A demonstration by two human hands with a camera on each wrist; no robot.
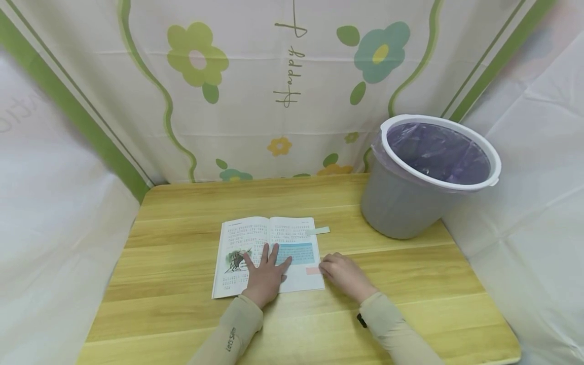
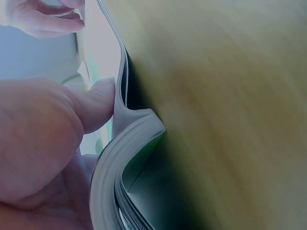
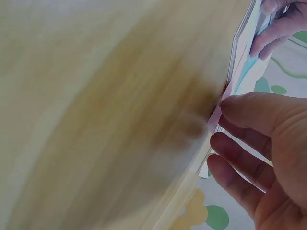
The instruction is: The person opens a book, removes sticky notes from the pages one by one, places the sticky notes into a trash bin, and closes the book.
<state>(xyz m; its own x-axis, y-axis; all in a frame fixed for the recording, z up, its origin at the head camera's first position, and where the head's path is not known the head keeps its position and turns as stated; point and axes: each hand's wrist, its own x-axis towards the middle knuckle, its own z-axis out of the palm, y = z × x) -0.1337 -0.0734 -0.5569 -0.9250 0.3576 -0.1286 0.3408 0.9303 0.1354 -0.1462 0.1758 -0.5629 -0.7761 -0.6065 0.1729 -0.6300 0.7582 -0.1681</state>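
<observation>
An open book point(image 1: 292, 281) lies on the wooden table, with a picture on its left page and a blue text box on its right page. My left hand point(image 1: 264, 279) is spread flat across the middle of the pages, fingers apart, pressing them down. A pink sticky tab point(image 1: 313, 270) sits on the right page and sticks out at its edge. My right hand point(image 1: 345, 275) pinches the tab's outer end between thumb and finger, as the right wrist view shows too point(image 3: 259, 143). Higher on that edge, a pale green sticky tab point(image 1: 323, 230) juts out.
A grey bin point(image 1: 392, 203) with a white rim and a purple liner stands at the table's back right. Behind the wooden table point(image 1: 173, 243) hangs a flower-patterned cloth point(image 1: 246, 116). White cloth flanks both sides.
</observation>
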